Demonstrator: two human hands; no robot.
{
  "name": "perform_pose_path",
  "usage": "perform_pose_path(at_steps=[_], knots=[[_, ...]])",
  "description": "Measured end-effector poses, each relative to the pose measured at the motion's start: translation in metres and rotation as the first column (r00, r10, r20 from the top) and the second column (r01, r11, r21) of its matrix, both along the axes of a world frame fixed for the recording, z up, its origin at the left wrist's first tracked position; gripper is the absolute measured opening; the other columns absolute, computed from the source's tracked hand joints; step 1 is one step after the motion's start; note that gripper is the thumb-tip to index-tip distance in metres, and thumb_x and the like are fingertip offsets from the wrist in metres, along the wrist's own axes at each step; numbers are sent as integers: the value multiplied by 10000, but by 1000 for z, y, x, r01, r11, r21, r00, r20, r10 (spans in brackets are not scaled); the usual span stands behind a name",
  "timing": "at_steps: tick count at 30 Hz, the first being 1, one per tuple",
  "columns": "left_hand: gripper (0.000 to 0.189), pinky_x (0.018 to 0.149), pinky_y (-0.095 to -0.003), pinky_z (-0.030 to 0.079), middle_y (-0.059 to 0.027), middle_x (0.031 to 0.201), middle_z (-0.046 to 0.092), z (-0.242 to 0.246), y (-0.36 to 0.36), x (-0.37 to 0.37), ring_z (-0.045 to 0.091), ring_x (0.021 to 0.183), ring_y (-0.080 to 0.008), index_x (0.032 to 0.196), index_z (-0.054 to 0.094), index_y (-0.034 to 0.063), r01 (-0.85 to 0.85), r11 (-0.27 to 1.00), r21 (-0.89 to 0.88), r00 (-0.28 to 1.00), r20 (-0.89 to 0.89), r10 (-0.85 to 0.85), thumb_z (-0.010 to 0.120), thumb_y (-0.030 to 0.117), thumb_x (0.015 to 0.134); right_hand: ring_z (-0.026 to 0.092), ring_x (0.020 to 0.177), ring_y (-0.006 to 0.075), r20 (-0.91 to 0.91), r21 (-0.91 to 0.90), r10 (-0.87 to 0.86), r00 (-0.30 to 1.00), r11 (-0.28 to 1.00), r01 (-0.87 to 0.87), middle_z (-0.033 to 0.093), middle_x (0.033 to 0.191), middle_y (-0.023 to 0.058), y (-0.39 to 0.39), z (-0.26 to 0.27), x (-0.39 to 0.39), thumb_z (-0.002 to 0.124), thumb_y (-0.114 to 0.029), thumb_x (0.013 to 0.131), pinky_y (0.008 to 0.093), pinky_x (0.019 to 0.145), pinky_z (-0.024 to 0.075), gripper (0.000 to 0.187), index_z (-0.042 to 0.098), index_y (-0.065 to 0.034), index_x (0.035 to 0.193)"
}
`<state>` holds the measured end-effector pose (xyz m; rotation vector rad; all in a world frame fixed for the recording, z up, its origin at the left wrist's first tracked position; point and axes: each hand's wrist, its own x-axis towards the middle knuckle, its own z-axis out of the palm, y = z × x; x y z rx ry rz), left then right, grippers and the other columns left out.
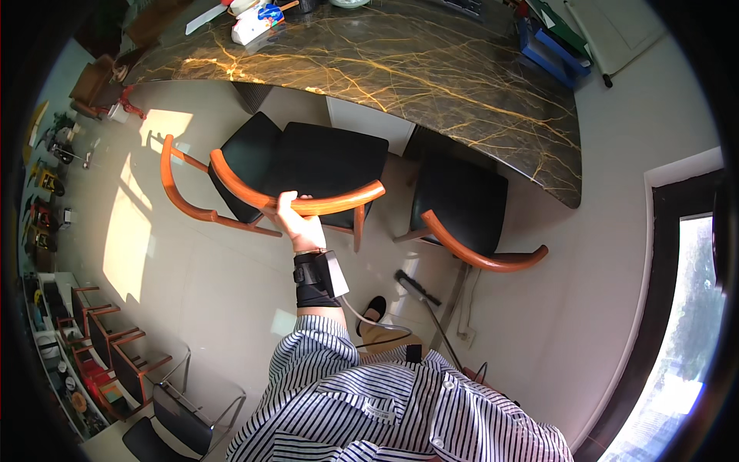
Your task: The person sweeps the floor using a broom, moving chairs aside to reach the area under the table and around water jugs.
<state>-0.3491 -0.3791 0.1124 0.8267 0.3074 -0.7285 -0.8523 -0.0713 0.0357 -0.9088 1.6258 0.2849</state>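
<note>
My left hand [299, 222], with a black strap and a white box on its wrist, grips the curved wooden backrest [346, 200] of a chair with a black seat [332, 161]. Another black-seated chair [187, 211] stands against it on the left, turned at an angle. To the right, a third chair [485, 254] is partly under the marble-patterned table [369, 81]. A floor-cleaning tool's dark head [418, 287] rests on the floor near my shoe; its pole runs up to the right side of my body. My right hand is out of view.
Tissues in a packet [257, 24] and blue file trays [554, 52] are on the table. A white wall and a dark-framed glass door [664, 289] are at the right. Several wooden chairs [124, 358], a metal-framed chair [182, 418] and shelves [58, 369] stand at the lower left.
</note>
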Motion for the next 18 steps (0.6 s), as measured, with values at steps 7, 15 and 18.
perform_pose_path(at_steps=[7,15,18], knots=[[165,764,-297,450,-30,832,491,-40,2,-50,497,734,-165,836,500,50,142,984,-105,989,51,-137,579,69,692,588,724,272,25,59,-88,996,995,86,589,813,165,-12,6,4,478,-87,784,356,608,467,262,515,-13,1033],[102,785,-337,469,-33,705,554,-86,15,-68,543,709,-178,693,547,61,193,964,-183,978,-48,-205,582,-24,649,584,702,259,79,103,-106,991,990,98,585,801,156,-38,3,19,468,-83,788,345,590,468,256,516,-14,1029],[116,809,-308,449,-38,708,579,-99,24,-84,562,730,-184,678,562,61,240,955,-176,952,-151,-267,577,-52,654,582,694,254,99,128,-106,989,988,93,583,797,153,-49,1,30,464,-81,790,340,583,469,253,517,-14,1028]])
